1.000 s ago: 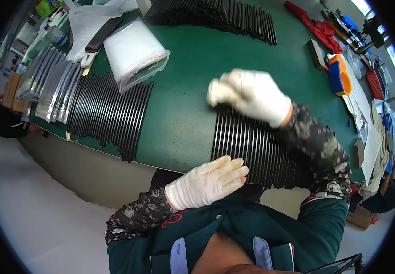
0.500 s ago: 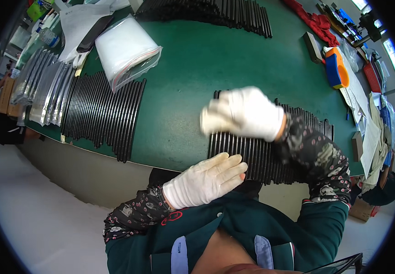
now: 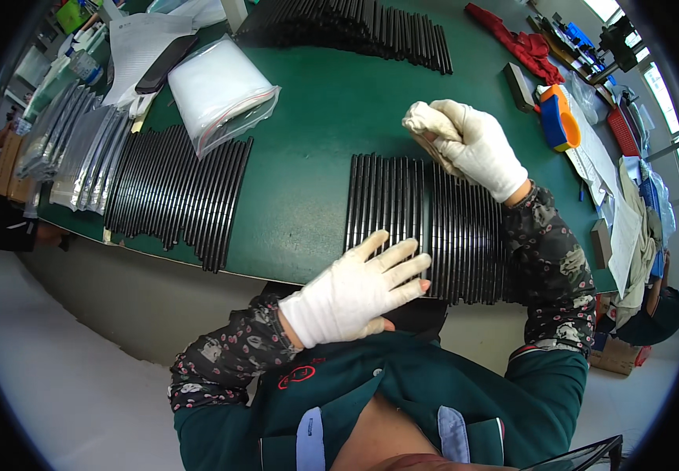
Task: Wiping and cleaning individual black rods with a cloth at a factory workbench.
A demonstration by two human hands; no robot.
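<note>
Thin black rods (image 3: 386, 196) lie side by side in a row on the green table in front of me, with a narrow gap partway across the row. My left hand (image 3: 359, 290), in a white glove with bare fingertips, has its fingers spread over the rods' near ends at the left side of the row. My right hand (image 3: 473, 145), also gloved, is closed around a wadded off-white cloth (image 3: 427, 119) just above the rods' far ends. The right forearm hides the right part of the row.
More black rods (image 3: 178, 192) lie to the left, beside plastic-wrapped bundles (image 3: 88, 157). A white plastic bag (image 3: 221, 86) touches their far ends. A rod pile (image 3: 347, 27) lies at the back. An orange and blue tape dispenser (image 3: 561, 119) and grey block (image 3: 518, 86) sit at right.
My right hand has moved away from me and to the right with the cloth, off the rods. My left hand's fingers have spread and shifted slightly up over the near ends.
</note>
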